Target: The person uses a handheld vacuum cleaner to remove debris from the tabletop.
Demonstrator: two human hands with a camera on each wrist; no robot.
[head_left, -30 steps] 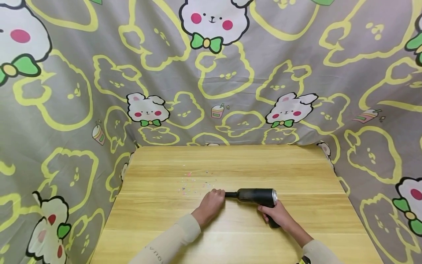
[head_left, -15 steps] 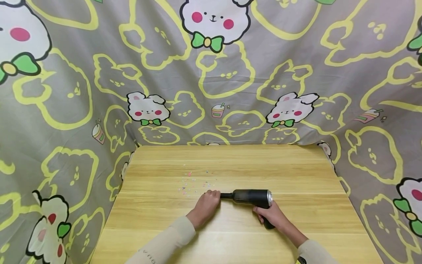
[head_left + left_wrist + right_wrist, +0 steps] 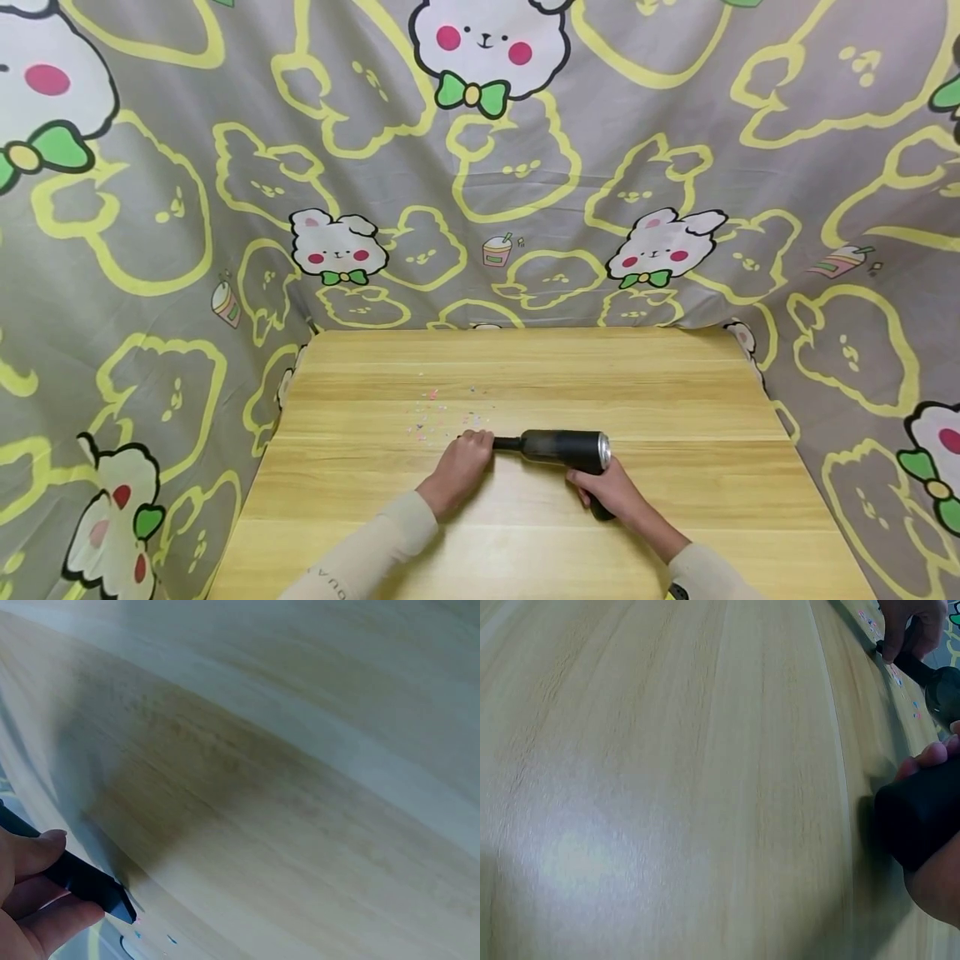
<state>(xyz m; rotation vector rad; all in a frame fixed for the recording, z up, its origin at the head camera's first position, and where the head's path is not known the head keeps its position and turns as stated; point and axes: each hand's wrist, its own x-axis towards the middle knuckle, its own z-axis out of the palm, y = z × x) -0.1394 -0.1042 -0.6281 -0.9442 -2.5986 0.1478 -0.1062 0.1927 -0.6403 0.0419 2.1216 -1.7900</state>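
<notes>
A black handheld vacuum cleaner with a silver rear end lies across the view above the table, its narrow nozzle toward the left. My right hand grips its handle, whose dark butt end fills the right side of the right wrist view. My left hand holds the nozzle between thumb and fingers; in the left wrist view the flat nozzle tip sticks out past the fingers, close to a few bits. Tiny coloured paper scraps lie scattered just beyond the left hand.
The wooden table has a light plank pattern. A grey curtain with yellow outlines and white cartoon animals hangs behind it and along both sides.
Both hands have shifted left together, carrying the vacuum cleaner a short way with them. Its nozzle tip now shows past the left hand. The scraps look much the same.
</notes>
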